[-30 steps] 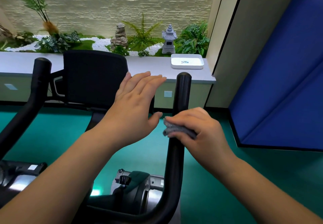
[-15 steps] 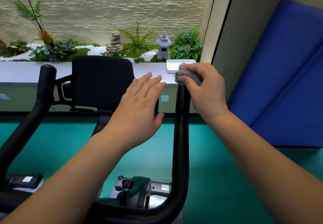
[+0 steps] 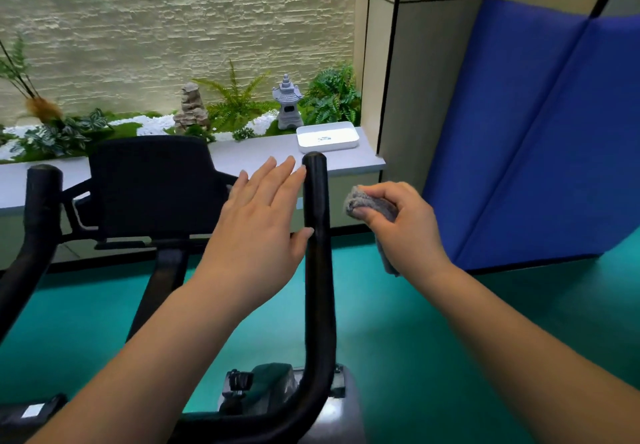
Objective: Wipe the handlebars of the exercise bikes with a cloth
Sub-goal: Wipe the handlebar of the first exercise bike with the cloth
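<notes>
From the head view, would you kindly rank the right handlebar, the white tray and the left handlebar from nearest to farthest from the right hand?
From the right hand, which holds the cloth:
1. Right handlebar, just to the hand's left, not touching the cloth.
2. White tray, on the ledge beyond, above the hand in the picture.
3. Left handlebar, far across at the left edge.

We see the right hand (image 3: 403, 224) off to the right of the right handlebar (image 3: 318, 236), apart from it, gripping a bunched grey cloth (image 3: 370, 204). The left hand (image 3: 258, 232) is flat, fingers (image 3: 277, 175) straight, just beside that bar's left side. The left handlebar (image 3: 41, 208) rises beyond. A white tray (image 3: 327, 137) sits at the ledge's (image 3: 249, 158) right end.
</notes>
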Action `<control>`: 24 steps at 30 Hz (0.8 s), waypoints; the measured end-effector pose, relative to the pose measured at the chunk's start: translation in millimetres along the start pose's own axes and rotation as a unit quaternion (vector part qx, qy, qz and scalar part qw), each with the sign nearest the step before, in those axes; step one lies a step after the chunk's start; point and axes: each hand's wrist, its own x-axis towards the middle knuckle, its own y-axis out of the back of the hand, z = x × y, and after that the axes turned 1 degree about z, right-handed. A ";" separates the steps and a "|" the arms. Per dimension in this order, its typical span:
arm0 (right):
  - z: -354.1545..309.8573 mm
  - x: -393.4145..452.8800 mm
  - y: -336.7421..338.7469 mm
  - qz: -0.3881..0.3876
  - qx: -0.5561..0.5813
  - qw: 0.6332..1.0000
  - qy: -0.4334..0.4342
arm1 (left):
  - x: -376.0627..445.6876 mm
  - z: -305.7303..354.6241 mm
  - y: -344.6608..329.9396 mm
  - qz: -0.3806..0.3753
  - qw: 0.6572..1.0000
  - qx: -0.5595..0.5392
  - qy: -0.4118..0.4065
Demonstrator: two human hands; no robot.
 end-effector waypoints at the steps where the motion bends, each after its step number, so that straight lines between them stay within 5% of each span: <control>1: 7.5 1.3 7.4 -0.008 -0.006 1.000 0.004 | 3.5 8.5 0.1 -0.001 1.000 0.008 -0.007; 12: 119.6 39.5 122.3 -0.122 -0.092 0.988 0.031 | 53.7 139.3 -93.4 -0.065 0.996 0.027 0.055; 24: 233.2 94.8 152.7 -0.180 -0.125 0.975 -0.018 | 87.9 143.0 -228.6 -0.204 0.959 0.050 0.189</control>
